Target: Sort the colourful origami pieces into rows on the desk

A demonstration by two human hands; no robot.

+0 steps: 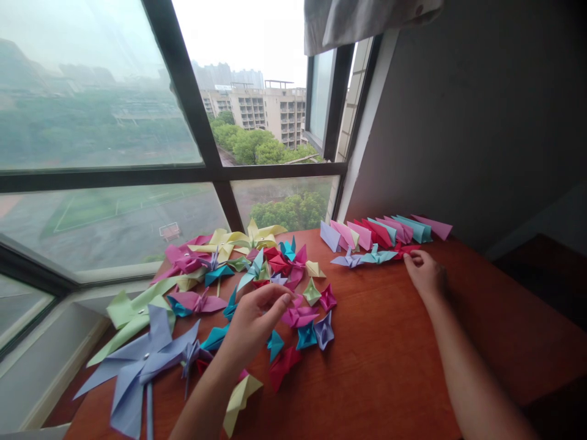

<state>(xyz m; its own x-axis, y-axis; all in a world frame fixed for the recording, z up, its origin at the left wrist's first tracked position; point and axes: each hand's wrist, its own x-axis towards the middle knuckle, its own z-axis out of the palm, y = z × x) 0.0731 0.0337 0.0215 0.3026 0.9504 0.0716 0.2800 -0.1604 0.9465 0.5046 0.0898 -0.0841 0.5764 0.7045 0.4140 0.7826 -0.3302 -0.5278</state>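
My right hand (pixel 425 276) reaches to the back of the table. Its thumb and fingertips pinch the edge of a red paper crane (pixel 403 249), beside a teal paper crane (pixel 378 255) and a lavender paper crane (pixel 349 259) in the same row. Over the heap of folded paper, my left hand (pixel 257 321) is closed with thumb and fingers together; what it holds, if anything, is hidden. Close to its fingertips lies a magenta folded paper piece (pixel 300 314). A large lavender pinwheel (pixel 145 360) lies left of the left wrist, which covers part of the heap.
Behind the cranes stands a row of folded paper planes (pixel 380 232) in several colours. Yellow pinwheels (pixel 222 244) and a green pinwheel (pixel 137 311) lie by the window. The brown table (pixel 367 366) meets a grey wall (pixel 468 122); one window sash (pixel 337 101) stands open.
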